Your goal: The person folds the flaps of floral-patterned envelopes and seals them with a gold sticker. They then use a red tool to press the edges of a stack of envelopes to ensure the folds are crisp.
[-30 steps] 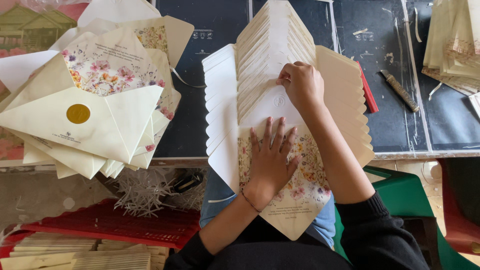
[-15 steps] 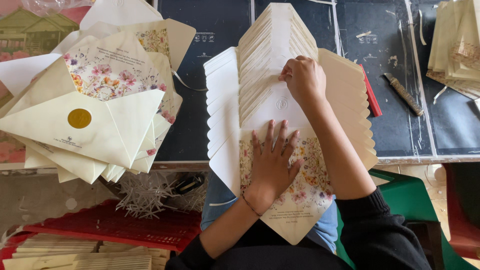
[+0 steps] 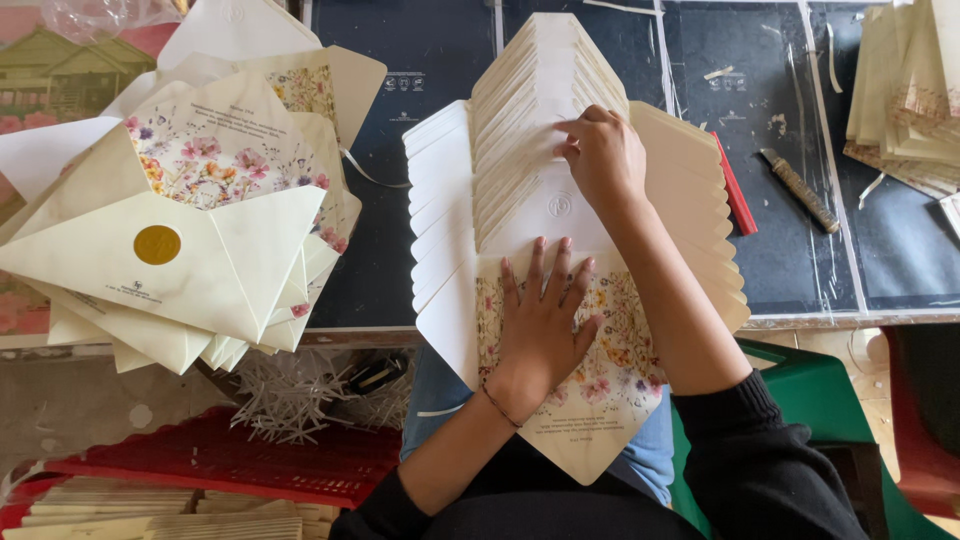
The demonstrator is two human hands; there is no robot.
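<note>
The left hand lies flat, fingers spread, holding nothing, pressing the flowered flap of the nearest envelope in a fanned row of envelopes on the dark table; the right hand pinches one flap further up the row; a finished pile sits well to the left; a knife lies to the right.

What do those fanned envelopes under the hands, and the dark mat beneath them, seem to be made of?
Fanned envelopes: likely cream matte paper; thin crisp-edged flaps, floral printed lining. Dark mat: probably rubbery plastic with a slight sheen; flat, printed markings, scuffed.
</note>
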